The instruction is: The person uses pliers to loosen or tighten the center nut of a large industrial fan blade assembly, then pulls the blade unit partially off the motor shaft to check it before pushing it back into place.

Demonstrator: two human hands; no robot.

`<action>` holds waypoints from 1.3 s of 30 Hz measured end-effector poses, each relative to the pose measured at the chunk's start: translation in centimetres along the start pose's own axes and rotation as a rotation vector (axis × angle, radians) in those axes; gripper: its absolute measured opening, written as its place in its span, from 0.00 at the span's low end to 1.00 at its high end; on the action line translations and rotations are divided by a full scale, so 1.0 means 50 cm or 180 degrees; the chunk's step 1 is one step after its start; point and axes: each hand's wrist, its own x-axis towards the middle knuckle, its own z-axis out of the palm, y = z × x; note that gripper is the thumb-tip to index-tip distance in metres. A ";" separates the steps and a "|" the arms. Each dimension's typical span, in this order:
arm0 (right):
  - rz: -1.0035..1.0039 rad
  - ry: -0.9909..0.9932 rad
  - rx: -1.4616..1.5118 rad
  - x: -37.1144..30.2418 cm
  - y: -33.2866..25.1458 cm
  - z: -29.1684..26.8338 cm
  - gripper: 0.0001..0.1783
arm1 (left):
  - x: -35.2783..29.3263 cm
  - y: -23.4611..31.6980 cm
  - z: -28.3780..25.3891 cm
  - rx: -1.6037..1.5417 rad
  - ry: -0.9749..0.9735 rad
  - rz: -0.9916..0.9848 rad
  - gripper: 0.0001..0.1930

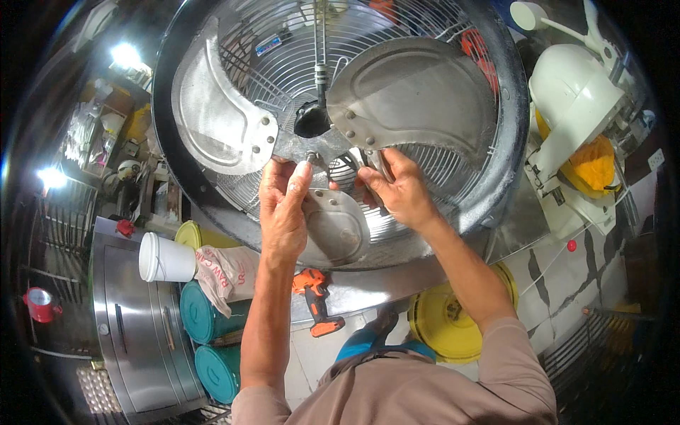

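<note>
A large round industrial fan with a dark rim and wire grille fills the upper middle. It has metal blades: one at the left, one at the upper right and a lower one under my hands. My left hand pinches a small bolt at the hub, fingertips at the base of the lower blade. My right hand grips a thin metal tool at the hub's right side, beside the upper right blade's bolts.
An orange cordless drill lies below the fan. Teal drums, a white bucket and a printed sack stand at the lower left beside a steel cabinet. A yellow lid lies on the floor, white machine parts at right.
</note>
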 end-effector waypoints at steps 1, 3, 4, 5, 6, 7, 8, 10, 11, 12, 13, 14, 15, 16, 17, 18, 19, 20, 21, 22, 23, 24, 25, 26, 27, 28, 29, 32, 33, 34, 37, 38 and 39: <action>-0.0064 0.0056 -0.0093 -0.001 -0.010 0.005 0.15 | -0.002 -0.002 -0.006 0.0084 -0.0047 0.0001 0.14; 0.0045 -0.0078 0.0421 -0.013 -0.041 0.023 0.15 | -0.002 -0.008 -0.019 0.0091 -0.0063 0.0025 0.14; 0.0181 -0.0167 0.0903 -0.022 -0.053 0.026 0.15 | -0.002 -0.012 -0.018 0.0064 -0.0111 0.0015 0.14; -0.0092 -0.0135 0.0277 -0.025 -0.028 0.018 0.16 | -0.003 -0.012 -0.015 0.0053 -0.0103 -0.0015 0.14; -0.0059 -0.0127 0.0273 -0.023 -0.010 0.009 0.16 | -0.004 -0.008 -0.009 0.0062 -0.0119 -0.0048 0.14; -0.0106 -0.0150 -0.0048 -0.011 0.002 -0.001 0.16 | -0.001 -0.003 -0.003 0.0080 -0.0126 -0.0035 0.14; -0.0140 -0.0142 -0.0351 -0.008 0.014 -0.003 0.15 | 0.001 -0.004 -0.006 0.0093 -0.0130 -0.0049 0.14; -0.0315 -0.0007 0.0373 -0.006 0.024 0.012 0.15 | 0.010 -0.014 -0.018 0.0010 0.0007 -0.0020 0.14; -0.0167 0.0086 0.0234 -0.014 0.022 0.014 0.14 | 0.009 -0.013 -0.021 0.0024 0.0014 0.0008 0.14; -0.0020 0.0178 0.0096 -0.019 0.021 0.017 0.14 | 0.008 -0.010 -0.023 -0.0013 0.0003 0.0005 0.13; -0.0077 0.0357 0.0193 -0.021 0.020 0.029 0.13 | 0.007 -0.014 -0.020 -0.0075 -0.0023 -0.0035 0.13; -0.0070 0.0364 0.0185 -0.023 0.015 0.030 0.13 | 0.005 -0.014 -0.015 -0.0083 -0.0028 -0.0043 0.13; -0.0176 0.0230 0.0012 -0.024 0.005 0.026 0.13 | 0.003 -0.010 -0.006 -0.0208 -0.0038 -0.0013 0.13; -0.0293 0.0088 -0.0146 -0.021 -0.017 0.028 0.13 | 0.002 -0.004 -0.001 -0.0317 -0.0043 0.0029 0.12; -0.0401 -0.0166 0.0571 -0.022 -0.034 0.040 0.14 | 0.001 -0.005 -0.002 -0.0305 -0.0039 0.0034 0.12; -0.0406 -0.0171 0.0583 -0.020 -0.029 0.041 0.14 | 0.000 -0.007 -0.006 -0.0260 -0.0075 0.0065 0.12; -0.0369 -0.0079 0.0637 -0.023 -0.018 0.040 0.14 | -0.003 -0.009 -0.006 -0.0236 -0.0111 0.0073 0.11; -0.0334 0.0008 0.0692 -0.026 0.003 0.042 0.15 | -0.003 -0.013 -0.010 -0.0243 -0.0104 0.0057 0.11; -0.0566 0.0006 -0.0375 -0.014 0.040 0.020 0.14 | 0.000 -0.018 -0.013 -0.0234 -0.0053 0.0003 0.11; -0.0532 0.0204 0.0058 -0.006 0.041 0.029 0.14 | 0.006 -0.017 -0.014 -0.0213 -0.0005 -0.0021 0.10; -0.0357 0.0196 0.0340 -0.006 0.038 0.034 0.15 | 0.008 -0.017 -0.015 -0.0209 -0.0008 -0.0007 0.10; -0.0182 0.0189 0.0620 -0.006 0.033 0.035 0.15 | 0.009 -0.017 -0.015 -0.0170 -0.0069 0.0066 0.11; -0.0148 0.0186 0.0625 -0.009 0.020 0.036 0.15 | 0.001 -0.021 -0.020 -0.0137 -0.0104 0.0096 0.11; -0.0094 0.0131 0.0280 -0.012 -0.003 0.034 0.16 | -0.004 -0.024 -0.022 -0.0142 -0.0076 0.0075 0.11; -0.0042 0.0072 -0.0062 -0.015 -0.012 0.035 0.16 | -0.007 -0.026 -0.025 -0.0047 0.0004 0.0138 0.12; -0.0042 0.0075 -0.0067 -0.014 -0.010 0.035 0.16 | -0.004 -0.025 -0.023 0.0046 0.0051 0.0223 0.13; -0.0240 -0.0133 0.0412 -0.013 -0.004 0.038 0.17 | -0.004 -0.023 -0.024 0.0043 0.0050 0.0221 0.13; -0.0434 -0.0176 0.0754 -0.016 0.020 0.046 0.18 | -0.009 -0.018 -0.020 0.0165 0.0010 0.0065 0.14; -0.0201 -0.0116 0.0651 -0.013 0.025 0.039 0.17 | -0.008 -0.014 -0.011 0.0032 -0.0108 0.0071 0.15; 0.0018 -0.0069 0.0550 -0.007 0.027 0.037 0.17 | -0.006 -0.010 -0.006 -0.0095 -0.0222 0.0097 0.15; 0.0119 0.0101 0.0459 -0.004 -0.004 0.034 0.15 | -0.008 -0.010 -0.013 -0.0179 -0.0157 0.0021 0.15; 0.0498 0.0076 0.0286 -0.007 -0.019 0.032 0.15 | -0.011 -0.009 -0.013 -0.0177 -0.0144 0.0021 0.15; 0.0007 0.0005 0.0446 -0.012 -0.020 0.049 0.14 | -0.013 -0.008 -0.011 -0.0162 -0.0117 0.0117 0.15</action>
